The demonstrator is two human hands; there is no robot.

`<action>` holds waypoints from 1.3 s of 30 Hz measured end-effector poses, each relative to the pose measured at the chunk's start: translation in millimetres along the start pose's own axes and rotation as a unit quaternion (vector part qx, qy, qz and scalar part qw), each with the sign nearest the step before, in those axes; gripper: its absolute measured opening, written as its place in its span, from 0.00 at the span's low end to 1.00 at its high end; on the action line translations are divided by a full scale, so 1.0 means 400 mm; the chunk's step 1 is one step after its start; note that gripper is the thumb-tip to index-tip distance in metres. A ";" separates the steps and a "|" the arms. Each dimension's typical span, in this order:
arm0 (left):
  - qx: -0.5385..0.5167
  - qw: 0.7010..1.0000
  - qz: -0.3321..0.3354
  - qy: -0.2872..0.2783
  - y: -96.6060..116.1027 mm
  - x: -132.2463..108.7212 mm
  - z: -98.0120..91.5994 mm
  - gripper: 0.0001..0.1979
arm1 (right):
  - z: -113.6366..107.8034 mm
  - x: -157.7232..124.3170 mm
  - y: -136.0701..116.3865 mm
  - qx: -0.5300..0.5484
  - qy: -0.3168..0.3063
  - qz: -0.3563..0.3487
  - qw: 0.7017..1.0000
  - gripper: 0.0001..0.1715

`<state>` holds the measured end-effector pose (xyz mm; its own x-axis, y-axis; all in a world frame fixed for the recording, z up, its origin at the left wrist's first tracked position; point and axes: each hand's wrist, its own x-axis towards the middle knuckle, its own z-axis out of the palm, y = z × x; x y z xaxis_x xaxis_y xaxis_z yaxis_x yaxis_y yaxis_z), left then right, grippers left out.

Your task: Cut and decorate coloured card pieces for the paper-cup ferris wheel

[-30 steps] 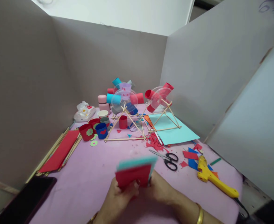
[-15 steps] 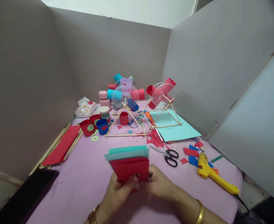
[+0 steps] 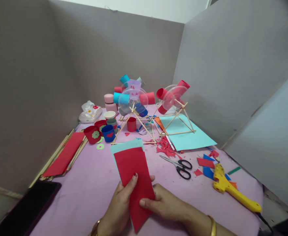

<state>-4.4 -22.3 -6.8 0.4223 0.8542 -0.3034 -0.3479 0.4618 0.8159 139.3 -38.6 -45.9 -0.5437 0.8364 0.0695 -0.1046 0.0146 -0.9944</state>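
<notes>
Both my hands hold a small stack of paper strips over the near part of the table. A red paper strip [image 3: 133,164] faces me, with light blue paper [image 3: 128,145] behind it showing along the top and left edges. My left hand [image 3: 120,201] grips the stack's left side, thumb flat on the red front. On the lower right edge, my right hand [image 3: 165,203] pinches with its thumb over the front. The fingers behind the paper are mostly hidden. Black-handled scissors [image 3: 179,166] lie to the right, beyond my right hand, blades pointing left.
A yellow glue gun [image 3: 234,190] lies at the right among paper scraps. Stick-framed wheels [image 3: 133,101] with paper cups stand at the back beside light blue sheets [image 3: 190,139]. Decorated paper cups [image 3: 108,133], a red strip [image 3: 65,154] on sticks and a phone [image 3: 28,208] are left.
The stack has tipped so its long red face shows more fully, its lower end reaching down between my hands. My right thumb now lies on the front. The view has shifted slightly.
</notes>
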 end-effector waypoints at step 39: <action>0.302 0.940 0.060 -0.148 -0.002 0.021 -0.005 0.18 | -0.010 -0.027 -0.078 0.045 0.111 -0.045 0.992 0.17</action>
<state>-2.4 -15.1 -11.2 0.6557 0.7463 -0.1141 0.0937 0.0695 0.9932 151.9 -45.8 -16.2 -0.3322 0.9345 0.1283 -0.2245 0.0538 -0.9730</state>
